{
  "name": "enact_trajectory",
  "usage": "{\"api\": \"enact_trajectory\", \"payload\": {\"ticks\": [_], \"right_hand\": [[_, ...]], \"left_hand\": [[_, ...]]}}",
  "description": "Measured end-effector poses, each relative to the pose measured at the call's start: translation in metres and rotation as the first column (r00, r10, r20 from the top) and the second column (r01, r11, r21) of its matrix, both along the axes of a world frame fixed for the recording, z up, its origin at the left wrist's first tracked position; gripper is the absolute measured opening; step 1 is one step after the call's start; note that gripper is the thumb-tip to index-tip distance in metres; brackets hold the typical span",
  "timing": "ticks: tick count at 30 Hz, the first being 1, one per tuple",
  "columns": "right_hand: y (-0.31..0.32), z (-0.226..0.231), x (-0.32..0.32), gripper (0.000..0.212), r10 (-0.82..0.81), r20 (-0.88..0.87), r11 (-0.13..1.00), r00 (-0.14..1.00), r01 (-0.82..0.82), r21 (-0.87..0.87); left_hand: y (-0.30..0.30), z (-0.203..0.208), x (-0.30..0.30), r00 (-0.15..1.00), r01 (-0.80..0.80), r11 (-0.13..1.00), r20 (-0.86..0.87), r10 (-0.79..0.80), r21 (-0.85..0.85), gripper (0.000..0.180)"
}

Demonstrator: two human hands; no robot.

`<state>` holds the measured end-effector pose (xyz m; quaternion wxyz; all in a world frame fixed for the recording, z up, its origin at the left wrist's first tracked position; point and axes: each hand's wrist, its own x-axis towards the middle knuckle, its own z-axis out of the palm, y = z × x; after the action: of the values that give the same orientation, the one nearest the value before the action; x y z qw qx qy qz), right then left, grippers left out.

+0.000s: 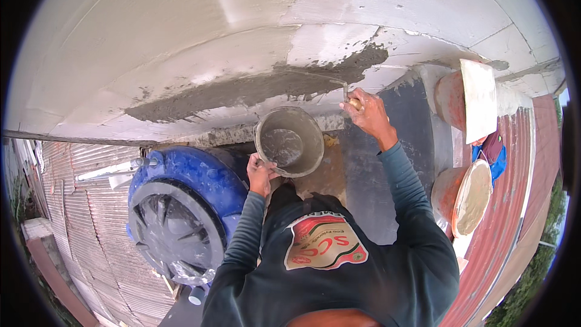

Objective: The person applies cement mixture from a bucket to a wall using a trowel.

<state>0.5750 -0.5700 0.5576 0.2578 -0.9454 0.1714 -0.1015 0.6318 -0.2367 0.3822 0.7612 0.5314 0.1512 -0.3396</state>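
My left hand (260,174) grips the near left rim of a round grey bucket (311,148), which is tilted so its inside shows. A little grey mortar (282,145) lies at its bottom. My right hand (370,115) is closed around the wooden handle of a trowel (345,89). Its thin blade reaches left over a long dark strip of wet mortar (242,94) on the white wall (254,51). The blade is seen nearly edge-on, so I cannot tell whether it touches the wall.
A big blue drum (187,160) with a black lid stands at my left. To the right, a bucket (448,106) is partly covered by a white board (479,100). Nearer stands another bucket (472,198) full of mortar. Corrugated metal sheets (109,206) lie beyond the drum.
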Motion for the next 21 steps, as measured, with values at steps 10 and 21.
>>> {"api": "enact_trajectory", "payload": {"ticks": [10,21], "right_hand": [[-0.023,0.003,0.032,0.032,0.019,-0.016,0.997,1.000,-0.017,0.072],[0.033,-0.045,-0.025,0.023,0.287,-0.480,0.941,0.829,-0.339,-0.022]], "left_hand": [[0.008,0.004,0.003,1.000,-0.001,1.000,0.019,0.001,0.010,0.032],[0.012,0.021,-0.009,0.990,-0.006,0.999,0.138,0.000,0.042,0.036]]}}
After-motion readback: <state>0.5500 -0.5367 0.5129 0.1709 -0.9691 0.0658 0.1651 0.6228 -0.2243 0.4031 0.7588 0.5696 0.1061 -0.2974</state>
